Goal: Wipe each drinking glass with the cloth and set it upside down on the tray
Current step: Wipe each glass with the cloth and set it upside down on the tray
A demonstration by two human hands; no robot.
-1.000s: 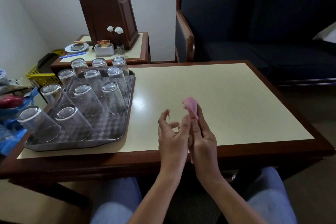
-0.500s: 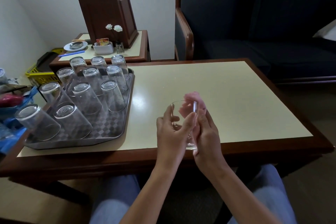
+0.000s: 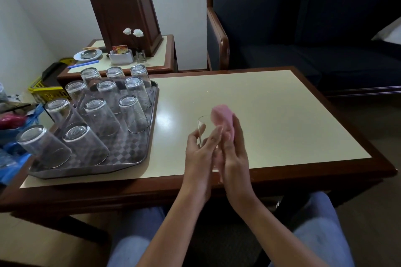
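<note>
A clear drinking glass [image 3: 204,128] is held over the table's front edge, its mouth pointing away from me. My left hand [image 3: 200,156] wraps around its body. My right hand [image 3: 235,156] presses a pink cloth [image 3: 224,118] against the glass's right side and rim; most of the glass is hidden between the hands. Left of them lies a checkered metal tray [image 3: 130,154] carrying several glasses [image 3: 132,112] that stand upside down in rows.
The cream-topped table [image 3: 271,115] has a dark wooden rim. Behind the tray stands a side table [image 3: 165,50] with a wooden lamp base, dish and small holder. A dark sofa [image 3: 303,34] sits at the back right. Blue bags and a yellow basket [image 3: 41,90] lie left.
The glass has tilted so more of its rim shows, and the pink cloth has slid up around its right side. Both hands stayed close together over the table's front edge.
</note>
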